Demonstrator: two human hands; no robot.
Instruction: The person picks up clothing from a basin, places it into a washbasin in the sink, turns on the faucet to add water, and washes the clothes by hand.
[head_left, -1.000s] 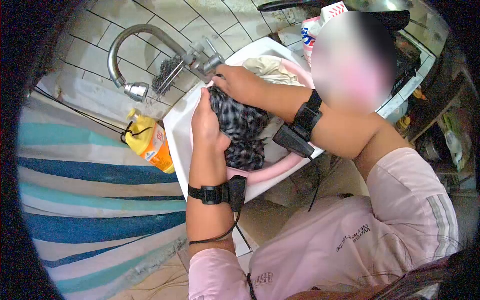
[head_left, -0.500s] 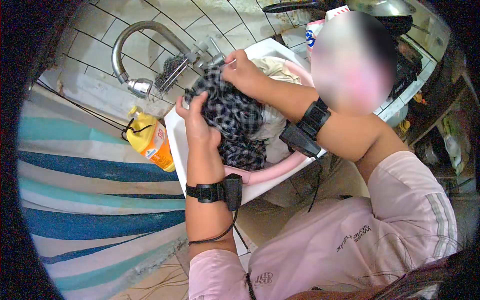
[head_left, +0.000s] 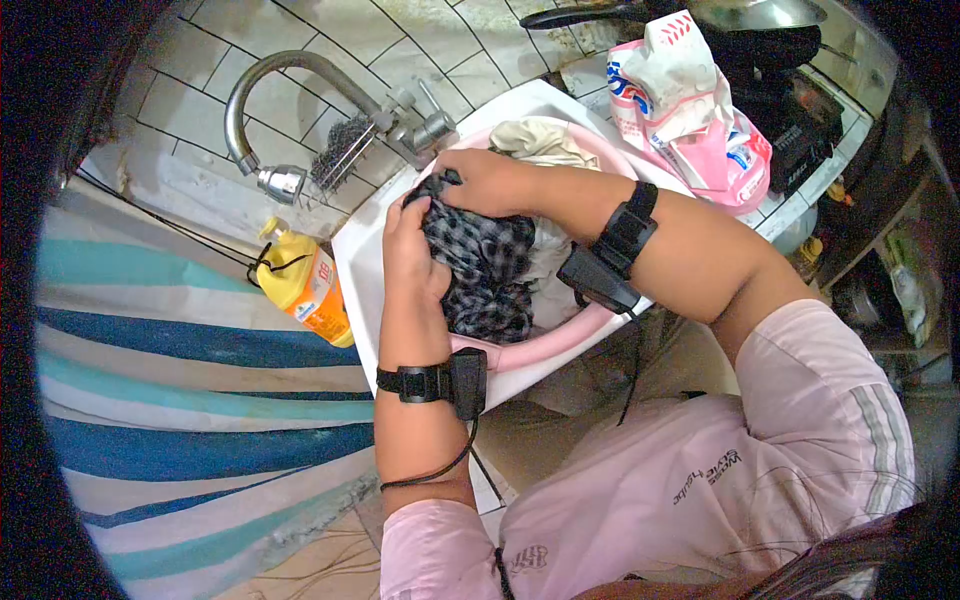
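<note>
Black-and-grey checked cloth (head_left: 485,262), bunched and creased, at the centre of the frame, inside the round pink plastic basin (head_left: 560,340) sitting in the white sink (head_left: 350,250). Gripped near its upper end by both hands: bare left hand (head_left: 408,245) along the cloth's left edge, fingers curled in against the fabric; bare right hand (head_left: 485,182) over the top, fingers closed on a gathered fold. Some fingertips hidden in the folds; cannot tell how firmly pressed.

Heaped in the basin behind, towards the upper right: a rumpled cream cloth (head_left: 545,143). Likely to be dragged along or tangled by a hard pull on the checked fabric, with more pale fabric showing beside its right edge. Could also slip out of the right hand's fold, from too small a pinch or a slick surface; cannot tell how wet.

At some risk of a soaking, through a deep dip or a splash: the black box on the right wrist (head_left: 597,278), close over the basin's rim. Easily snagged on the sink's edge by a sideways sweep: the thin black cable (head_left: 636,365) hanging below it. Prone to a knock from a leftward elbow: the yellow bottle with an orange label (head_left: 303,283), just beside the sink's left edge.
</note>
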